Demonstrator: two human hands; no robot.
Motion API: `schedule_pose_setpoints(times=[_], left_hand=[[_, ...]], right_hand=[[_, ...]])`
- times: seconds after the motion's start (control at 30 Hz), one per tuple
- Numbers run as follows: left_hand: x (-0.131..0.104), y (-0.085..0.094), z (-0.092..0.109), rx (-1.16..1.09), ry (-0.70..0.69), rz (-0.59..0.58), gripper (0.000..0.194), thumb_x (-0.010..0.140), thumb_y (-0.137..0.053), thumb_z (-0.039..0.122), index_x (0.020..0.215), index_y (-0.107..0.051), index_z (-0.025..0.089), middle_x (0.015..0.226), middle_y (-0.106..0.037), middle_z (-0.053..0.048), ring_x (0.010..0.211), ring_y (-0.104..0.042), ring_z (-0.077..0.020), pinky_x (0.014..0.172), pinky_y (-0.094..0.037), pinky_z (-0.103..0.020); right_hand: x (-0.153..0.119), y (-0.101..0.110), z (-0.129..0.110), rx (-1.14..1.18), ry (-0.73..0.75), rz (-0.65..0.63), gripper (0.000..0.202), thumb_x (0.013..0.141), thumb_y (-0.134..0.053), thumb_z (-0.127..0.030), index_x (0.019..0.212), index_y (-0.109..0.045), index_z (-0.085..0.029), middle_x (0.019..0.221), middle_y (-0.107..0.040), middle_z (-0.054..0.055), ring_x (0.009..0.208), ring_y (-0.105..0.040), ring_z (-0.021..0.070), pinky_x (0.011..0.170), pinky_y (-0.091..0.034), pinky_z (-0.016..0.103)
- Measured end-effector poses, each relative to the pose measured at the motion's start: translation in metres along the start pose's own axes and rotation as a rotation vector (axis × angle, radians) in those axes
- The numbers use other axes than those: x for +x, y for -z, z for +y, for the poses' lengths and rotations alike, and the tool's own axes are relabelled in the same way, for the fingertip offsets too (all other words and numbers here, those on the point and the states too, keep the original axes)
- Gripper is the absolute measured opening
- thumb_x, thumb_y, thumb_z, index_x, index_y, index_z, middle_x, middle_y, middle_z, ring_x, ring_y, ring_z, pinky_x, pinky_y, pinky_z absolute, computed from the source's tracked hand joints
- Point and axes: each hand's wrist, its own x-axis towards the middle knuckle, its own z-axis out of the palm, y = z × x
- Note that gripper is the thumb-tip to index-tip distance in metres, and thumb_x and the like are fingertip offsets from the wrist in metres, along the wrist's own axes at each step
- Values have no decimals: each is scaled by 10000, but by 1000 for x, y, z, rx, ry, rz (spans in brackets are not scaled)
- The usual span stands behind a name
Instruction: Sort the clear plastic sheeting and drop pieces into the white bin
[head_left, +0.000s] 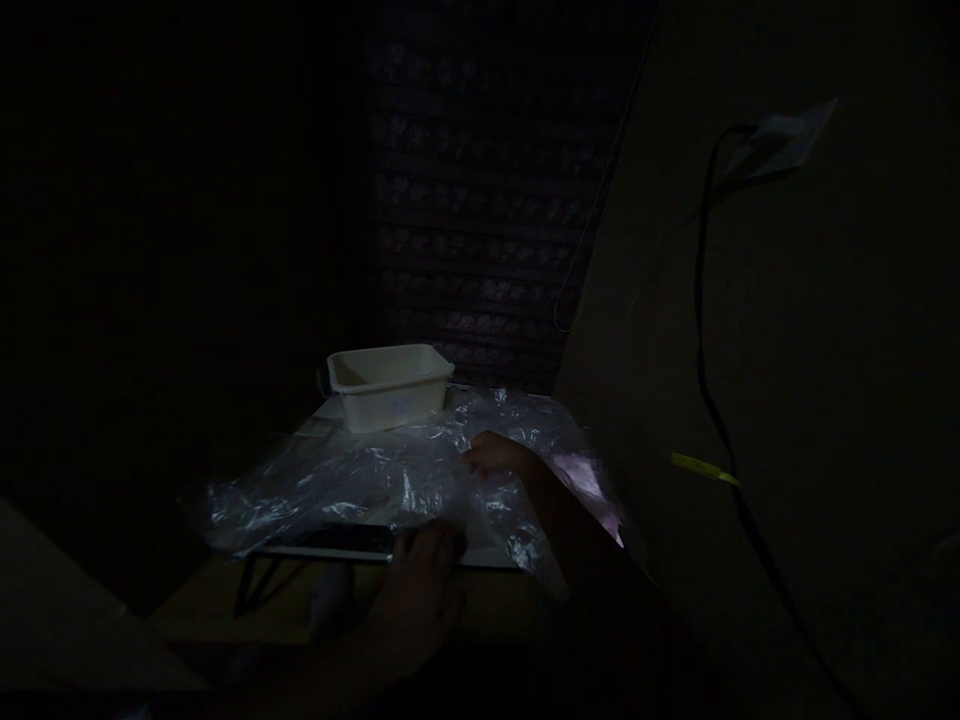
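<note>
The view is very dark. A crumpled clear plastic sheet spreads over a small table with a light top. My right hand reaches in over the sheet with fingers bent down, closed on a part of the plastic. Nearer to me, my left hand is at the table's front edge, its fingers curled over a long dark object lying along that edge. What this object is, and how firmly I grip it, is hard to see. Behind the sheet stands a white plastic tub, with its open top upward.
A folding table leg shows below the front edge, above a yellowish surface. On the right wall a black cable with a yellow tie hangs from a socket. A patterned curtain or blind covers the back.
</note>
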Motion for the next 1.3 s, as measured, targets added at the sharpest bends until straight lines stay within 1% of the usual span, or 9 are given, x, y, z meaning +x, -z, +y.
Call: schedule_pose_setpoints(times=[0.1,0.2,0.33,0.43,0.57,0.73,0.9,1.17,1.3], left_hand=[[0,1,-1,-15,8,29,369,723,-307,281,1058,-370,142,1076,-407,-94,999,-315,-204,834,-210,-386],[-2,0,1,-21,-29,6,418,720,-312,268,1120,-295,153,1114,-374,-94,1023,-289,-212,843,-204,-400],[-4,-5,6,-31,-86,-70,496,700,-338,224,1171,-201,150,1187,-286,-98,1063,-236,-222,854,-222,-385],[-3,-10,6,-35,-109,-95,481,709,-318,213,1169,-205,130,1192,-277,-114,1063,-246,-219,850,-249,-367],[-2,-12,5,-4,-146,-92,469,712,-320,217,1163,-222,131,1189,-288,-112,1071,-238,-227,863,-237,-374],[-3,-13,5,34,-127,-119,448,729,-282,220,1161,-229,116,1203,-262,-131,1085,-220,-229,862,-250,-366],[-3,-9,8,56,-175,-99,506,687,-340,193,1170,-205,125,1202,-266,-114,1099,-182,-228,883,-201,-394],[-7,-8,8,75,-209,-93,509,702,-331,250,1178,-185,144,1191,-285,-103,1105,-160,-234,886,-153,-440],[-8,-10,8,94,-211,-65,512,702,-320,196,1183,-162,119,1205,-264,-100,1109,-145,-223,891,-151,-428]], right_hand=[[-2,1,-1,13,5,-12,197,647,-418,-220,490,-462,-109,485,-520,-7,320,-429,48,317,-252,154],[-4,2,-2,31,-9,-28,208,656,-411,-232,503,-470,-104,454,-505,-10,313,-417,38,315,-245,144],[-5,1,-2,40,-20,-41,196,649,-426,-222,503,-470,-99,444,-500,-15,326,-422,27,317,-238,127],[-4,1,-3,24,-20,-42,189,637,-448,-230,497,-459,-102,439,-493,-22,326,-420,29,318,-240,131],[-8,1,-5,7,-28,-45,160,638,-448,-217,522,-466,-109,425,-481,-33,328,-418,30,323,-242,135],[-9,2,-7,3,-17,-35,156,648,-427,-178,511,-459,-110,392,-443,-43,310,-404,30,318,-230,139],[-3,0,-3,31,0,-37,200,663,-422,-215,496,-452,-108,435,-476,-27,329,-420,32,326,-239,143],[4,-1,6,15,10,-16,219,668,-416,-266,516,-461,-115,483,-498,-20,333,-426,32,328,-253,145],[3,0,8,31,37,-16,214,671,-415,-272,530,-464,-118,470,-487,-28,339,-424,32,334,-256,145]])
